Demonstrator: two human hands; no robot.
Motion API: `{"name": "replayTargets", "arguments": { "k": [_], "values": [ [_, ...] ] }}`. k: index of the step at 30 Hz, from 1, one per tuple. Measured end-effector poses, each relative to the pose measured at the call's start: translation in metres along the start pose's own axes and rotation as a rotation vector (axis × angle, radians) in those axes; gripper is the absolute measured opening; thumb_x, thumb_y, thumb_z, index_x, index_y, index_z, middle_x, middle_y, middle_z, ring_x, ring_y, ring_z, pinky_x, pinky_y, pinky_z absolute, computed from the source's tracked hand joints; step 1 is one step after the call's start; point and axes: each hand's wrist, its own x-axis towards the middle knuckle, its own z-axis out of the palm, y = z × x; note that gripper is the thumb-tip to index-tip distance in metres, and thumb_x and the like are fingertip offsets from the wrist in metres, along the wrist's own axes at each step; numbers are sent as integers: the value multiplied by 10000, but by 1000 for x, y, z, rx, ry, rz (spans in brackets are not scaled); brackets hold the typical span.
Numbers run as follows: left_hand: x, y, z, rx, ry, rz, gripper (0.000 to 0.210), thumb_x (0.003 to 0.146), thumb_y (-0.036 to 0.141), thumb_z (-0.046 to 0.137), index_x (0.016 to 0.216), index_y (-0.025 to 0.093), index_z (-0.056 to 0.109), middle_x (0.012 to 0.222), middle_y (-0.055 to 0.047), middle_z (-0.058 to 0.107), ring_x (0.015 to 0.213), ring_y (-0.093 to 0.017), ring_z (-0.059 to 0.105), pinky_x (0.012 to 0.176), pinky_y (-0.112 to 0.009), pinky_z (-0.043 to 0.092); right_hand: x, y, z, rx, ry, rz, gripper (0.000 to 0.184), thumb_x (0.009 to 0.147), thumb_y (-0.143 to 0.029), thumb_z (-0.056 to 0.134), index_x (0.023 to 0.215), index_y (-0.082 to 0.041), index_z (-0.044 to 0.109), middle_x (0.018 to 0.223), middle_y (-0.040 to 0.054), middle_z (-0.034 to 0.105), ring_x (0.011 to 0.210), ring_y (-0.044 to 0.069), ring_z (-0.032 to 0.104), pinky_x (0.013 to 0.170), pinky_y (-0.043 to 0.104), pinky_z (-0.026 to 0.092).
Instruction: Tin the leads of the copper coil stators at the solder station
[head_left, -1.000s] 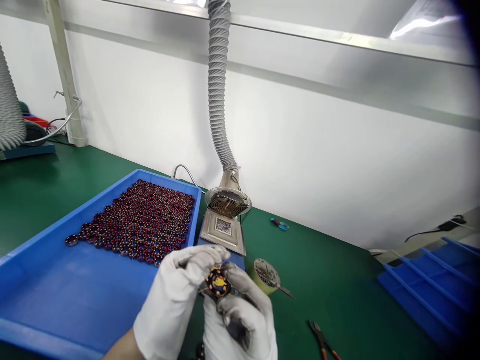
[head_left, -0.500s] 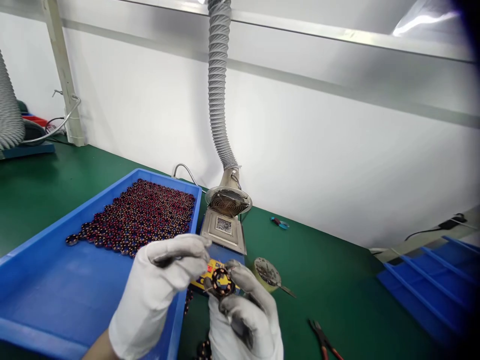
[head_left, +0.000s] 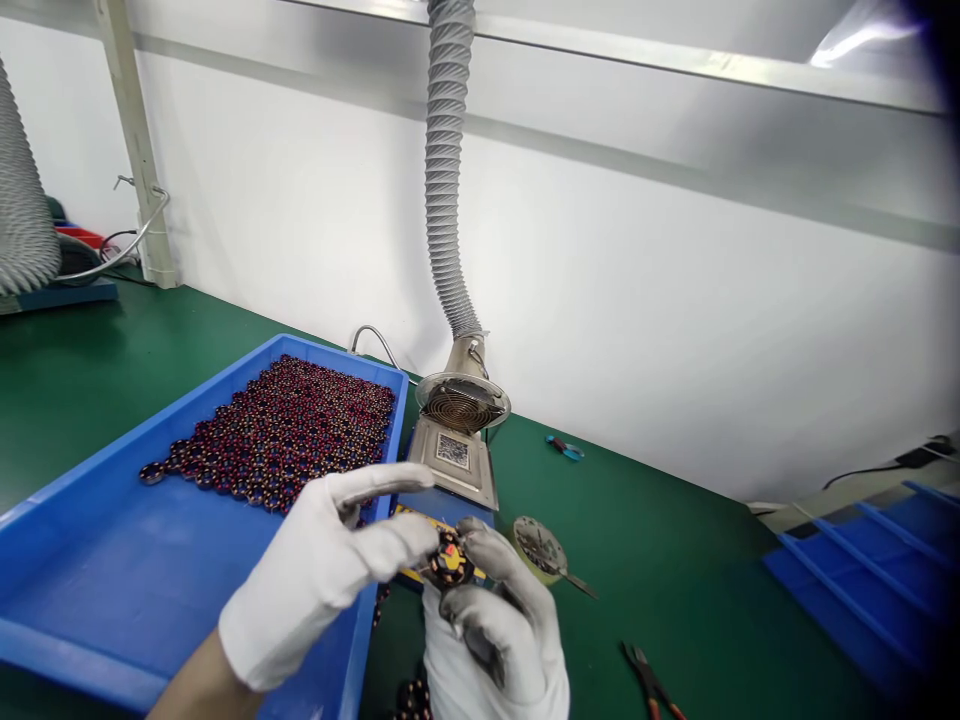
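Observation:
My right hand (head_left: 495,610), in a white glove with grey-stained fingertips, pinches a small ring-shaped motor stator (head_left: 451,562) with dark sides and copper-coloured windings. Over the ring's left edge reaches my left hand (head_left: 352,545), also gloved. Its upper finger stretches out apart from the lower one, whose tip is at or touching the ring; I see nothing gripped in it. To the left lies a blue tray (head_left: 180,570), where many similar rings (head_left: 281,430) are packed together. More rings (head_left: 412,697) lie below my right wrist, partly hidden.
Behind my hands stands a metal hot plate (head_left: 454,460) beneath a fume duct (head_left: 450,200). A round tin (head_left: 541,548) with a flat tool is right of my right hand. Pliers (head_left: 649,680), small blue cutters (head_left: 565,447) and a blue rack (head_left: 870,590) are farther right.
My left hand's fingers have spread from a closed pinch and moved right and down to the ring. The right hand still holds the ring. The view has shifted slightly.

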Motion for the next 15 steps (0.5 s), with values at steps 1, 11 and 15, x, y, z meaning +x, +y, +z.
{"name": "replayTargets", "arguments": {
  "k": [1,11,15],
  "values": [
    [0,2,2,2,-36,-39,237,693,181,668,929,206,682,741,15,681,666,-111,583,597,-159,461,0,-1,1,-3,15,9,237,681,-12,623,659,-206,488,984,29,542,964,191,564,748,316,483],
    [3,0,11,-126,34,-91,138,648,134,688,784,156,688,678,16,681,626,-88,589,592,-143,459,2,-2,2,-14,-59,5,230,686,-24,623,635,-197,481,971,26,546,922,171,588,708,272,490],
    [8,-4,1,-254,276,119,195,694,173,695,887,194,681,797,6,719,759,-112,651,716,-155,498,4,-5,1,99,-60,86,241,677,-27,638,619,-197,478,941,39,561,877,171,624,639,239,523]
  ]
}}
